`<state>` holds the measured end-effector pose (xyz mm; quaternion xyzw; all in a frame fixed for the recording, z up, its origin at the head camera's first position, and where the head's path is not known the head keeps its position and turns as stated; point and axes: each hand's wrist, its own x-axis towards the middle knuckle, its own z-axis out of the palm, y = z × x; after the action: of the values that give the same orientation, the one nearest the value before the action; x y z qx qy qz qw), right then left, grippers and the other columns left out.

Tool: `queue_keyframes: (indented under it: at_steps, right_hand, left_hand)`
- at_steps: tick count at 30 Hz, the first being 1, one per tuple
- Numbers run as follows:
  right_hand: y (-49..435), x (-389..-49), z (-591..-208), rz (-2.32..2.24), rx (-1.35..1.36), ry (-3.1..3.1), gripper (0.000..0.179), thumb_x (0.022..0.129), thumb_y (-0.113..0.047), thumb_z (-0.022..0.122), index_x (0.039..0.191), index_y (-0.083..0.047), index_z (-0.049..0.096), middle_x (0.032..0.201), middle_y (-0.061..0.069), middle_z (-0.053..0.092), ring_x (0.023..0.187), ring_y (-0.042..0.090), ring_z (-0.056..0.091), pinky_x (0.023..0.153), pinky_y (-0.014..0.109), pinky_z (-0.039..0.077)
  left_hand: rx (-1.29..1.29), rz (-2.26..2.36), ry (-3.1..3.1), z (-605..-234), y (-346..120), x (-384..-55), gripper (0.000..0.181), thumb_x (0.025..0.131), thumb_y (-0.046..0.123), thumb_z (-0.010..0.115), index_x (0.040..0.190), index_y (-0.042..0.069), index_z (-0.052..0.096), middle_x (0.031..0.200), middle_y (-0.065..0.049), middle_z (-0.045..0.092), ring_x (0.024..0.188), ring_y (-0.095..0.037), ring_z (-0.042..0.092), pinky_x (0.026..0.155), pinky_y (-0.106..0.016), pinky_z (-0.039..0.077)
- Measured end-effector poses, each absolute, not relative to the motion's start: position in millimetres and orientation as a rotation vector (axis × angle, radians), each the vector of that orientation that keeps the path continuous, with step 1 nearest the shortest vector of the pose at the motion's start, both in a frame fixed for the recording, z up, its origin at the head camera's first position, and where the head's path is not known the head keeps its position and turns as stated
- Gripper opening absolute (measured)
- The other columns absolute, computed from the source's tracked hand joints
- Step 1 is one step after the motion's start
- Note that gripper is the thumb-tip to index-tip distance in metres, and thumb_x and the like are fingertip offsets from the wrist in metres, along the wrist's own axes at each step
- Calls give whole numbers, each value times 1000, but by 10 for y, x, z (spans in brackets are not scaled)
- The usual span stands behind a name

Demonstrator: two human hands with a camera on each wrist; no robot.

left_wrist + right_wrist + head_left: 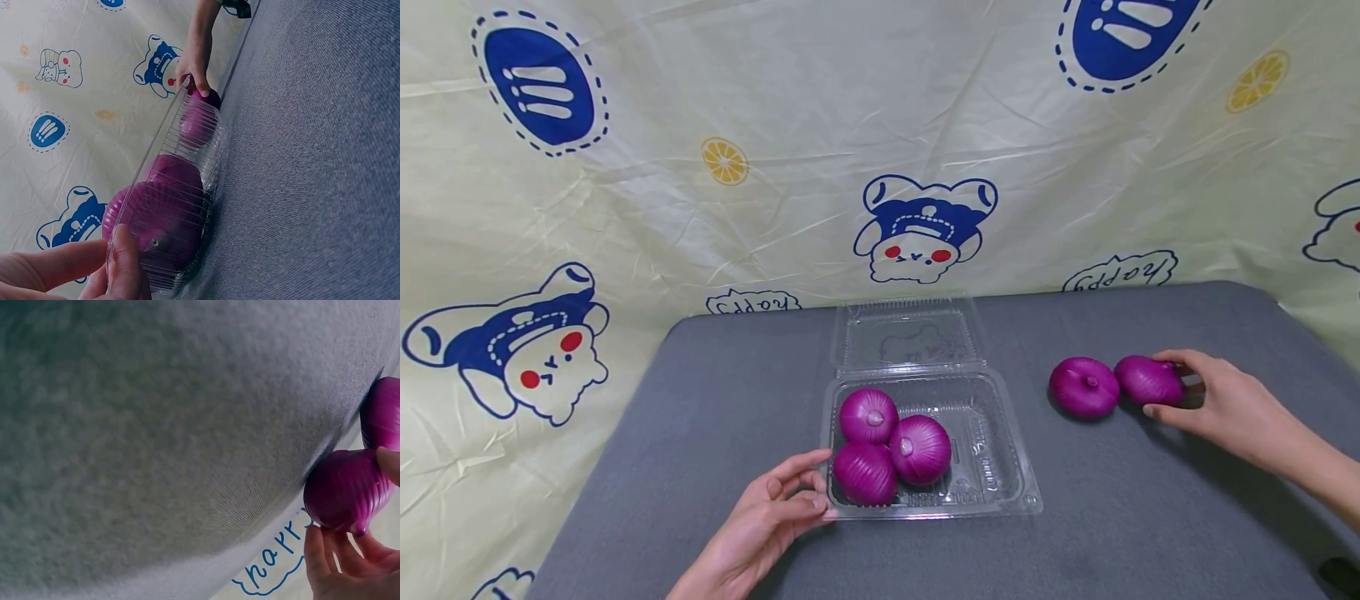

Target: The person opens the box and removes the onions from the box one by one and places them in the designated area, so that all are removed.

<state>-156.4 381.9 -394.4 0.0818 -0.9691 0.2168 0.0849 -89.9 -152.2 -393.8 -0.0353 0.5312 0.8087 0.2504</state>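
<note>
Three purple onions (pixel 921 450) sit together in the left half of a clear plastic clamshell box (pixel 992 433), whose lid (pixel 910 335) lies folded back. My left hand (pixel 778 508) pinches the box's left rim between thumb and fingers, as the left wrist view also shows. On the right of the table, my right hand (pixel 1232 404) grips an onion (pixel 1148 381) between its thumb and fingers. Another onion (pixel 1083 388) rests just left of it, apparently touching. In the right wrist view the gripped onion (pixel 344 490) shows its pointed tip toward the fingers.
A grey cloth-covered table (pixel 730 417) lies beneath everything. Behind it hangs a pale curtain (pixel 805 75) printed with cartoon bears and orange slices. A dark object (pixel 1339 577) shows at the lower right edge.
</note>
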Motion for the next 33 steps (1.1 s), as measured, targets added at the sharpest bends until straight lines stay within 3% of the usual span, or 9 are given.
queue_keyframes:
  at_steps: [3,12,18,25,30,33]
  right_hand:
    - [3816,-1564,-3949,668,218,-2914,73,76,-39,85,127,0,51,107,26,62,86,39,65,62,41,50]
    - [3822,-1514,-3955,718,203,-2957,83,80,-37,82,137,6,40,118,36,55,90,47,63,72,61,51]
    - [3834,-1444,-3901,714,174,-2923,81,81,-38,81,139,1,40,132,28,48,104,49,56,78,62,47]
    - [3723,-1370,-3776,667,227,-2809,79,78,-27,84,140,-1,42,128,29,48,104,51,50,78,63,42]
    - [3536,-1307,-3665,632,317,-2728,75,78,-23,84,140,-4,46,127,23,50,104,43,48,78,54,41]
    - [3403,-1290,-3631,600,385,-2676,74,74,-21,87,137,-8,51,128,15,53,108,33,48,90,31,41]
  left_hand:
    - [-82,2204,1448,-3945,-1526,-894,65,87,-12,58,146,-9,32,100,-9,53,86,-19,61,90,-35,54]
    - [-83,2209,1439,-3952,-1518,-876,61,88,-13,58,145,-9,35,100,-10,54,86,-20,61,89,-35,55]
    - [-102,2203,1441,-3939,-1516,-885,62,89,-12,57,145,-8,34,100,-10,54,86,-19,61,89,-35,55]
    - [-111,2200,1441,-3923,-1515,-898,62,89,-12,57,146,-8,34,100,-10,54,86,-19,61,89,-35,55]
    - [-99,2204,1439,-3926,-1518,-897,62,89,-12,57,146,-9,33,100,-9,54,86,-18,61,88,-34,55]
    - [-99,2205,1437,-3928,-1516,-896,63,89,-12,57,146,-9,32,100,-9,53,86,-18,61,89,-33,55]
